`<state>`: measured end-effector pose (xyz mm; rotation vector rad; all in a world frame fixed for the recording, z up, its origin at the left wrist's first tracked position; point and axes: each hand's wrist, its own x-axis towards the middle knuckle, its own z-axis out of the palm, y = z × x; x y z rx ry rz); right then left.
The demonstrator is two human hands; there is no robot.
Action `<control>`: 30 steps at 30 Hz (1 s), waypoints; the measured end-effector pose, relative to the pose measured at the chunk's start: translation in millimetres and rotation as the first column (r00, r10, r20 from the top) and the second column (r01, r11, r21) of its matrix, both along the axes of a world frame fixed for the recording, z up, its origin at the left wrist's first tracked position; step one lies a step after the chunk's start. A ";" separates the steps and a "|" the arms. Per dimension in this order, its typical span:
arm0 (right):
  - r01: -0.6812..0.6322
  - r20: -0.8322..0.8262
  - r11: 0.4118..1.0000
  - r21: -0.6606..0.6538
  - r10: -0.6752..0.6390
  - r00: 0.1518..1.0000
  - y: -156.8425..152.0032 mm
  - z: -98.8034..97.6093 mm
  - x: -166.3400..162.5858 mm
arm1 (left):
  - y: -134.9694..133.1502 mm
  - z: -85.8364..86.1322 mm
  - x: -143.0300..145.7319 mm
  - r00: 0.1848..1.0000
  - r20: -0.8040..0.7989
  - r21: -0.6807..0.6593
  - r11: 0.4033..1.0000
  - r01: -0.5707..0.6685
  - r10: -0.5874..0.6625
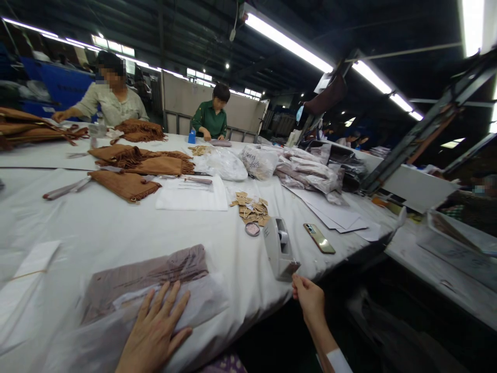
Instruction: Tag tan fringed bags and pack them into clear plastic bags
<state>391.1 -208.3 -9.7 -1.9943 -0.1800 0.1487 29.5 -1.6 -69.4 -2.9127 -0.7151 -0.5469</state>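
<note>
My left hand (159, 321) lies flat, fingers spread, on a clear plastic bag (209, 300) with a folded mauve-brown item (143, 280) inside. At the table's front edge, my right hand (309, 298) pinches at the cutting end of a white tape dispenser (276, 243). Its thumb and forefinger are pressed together; the strip of tape between them is too thin to see clearly. A small round container (252, 229) and a heap of tan tags (250, 207) lie just behind the dispenser. To its right rests a phone (319, 238).
Brown fringed pieces (124, 185) lie at the back left, beside a white sheet (192, 199). Filled plastic bags (306, 166) are piled at the back right, near stacked paper (326, 210). Two co-workers stand across the table. A grey bin (458, 254) stands at the right.
</note>
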 end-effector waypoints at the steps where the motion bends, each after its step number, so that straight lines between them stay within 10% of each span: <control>1: -0.001 0.010 1.000 -0.015 0.001 1.000 -0.2 -1.9 1.1 | -0.2 0.2 0.1 1.000 0.009 -0.002 1.000 0.001 -0.001; 7: -0.055 0.022 0.983 -0.172 0.060 0.998 -16.3 -8.6 -9.8 | -0.2 4.0 1.1 0.999 0.046 -0.013 1.000 -0.002 0.002; 12: -0.322 0.234 0.838 -0.441 0.453 0.860 8.4 36.7 -42.4 | -0.2 16.4 0.6 1.000 0.004 -0.054 0.998 -0.031 0.031; 14: -0.548 0.209 0.686 -0.479 0.695 0.688 32.5 67.2 -61.4 | 0.1 19.8 0.3 0.999 -0.008 -0.080 0.996 -0.044 0.044; 17: -0.830 0.087 0.255 -0.496 0.966 0.244 73.3 110.1 -90.1 | 0.4 21.9 -0.4 0.998 -0.019 -0.113 0.992 -0.054 0.052; 22: -0.643 -0.155 -0.330 -0.691 0.937 -0.315 144.3 141.5 -121.1 | 0.5 24.4 -1.8 0.998 -0.035 -0.145 0.988 -0.052 0.047; 26: -0.299 -0.303 -0.457 -0.838 0.845 -0.441 192.8 130.8 -137.0 | 1.6 25.6 -2.1 0.999 -0.028 -0.139 0.989 -0.048 0.044; 30: -0.292 -0.211 -0.367 -0.883 0.867 -0.452 222.6 99.6 -149.3 | 3.2 22.8 -2.0 0.999 -0.016 -0.153 0.988 -0.034 0.032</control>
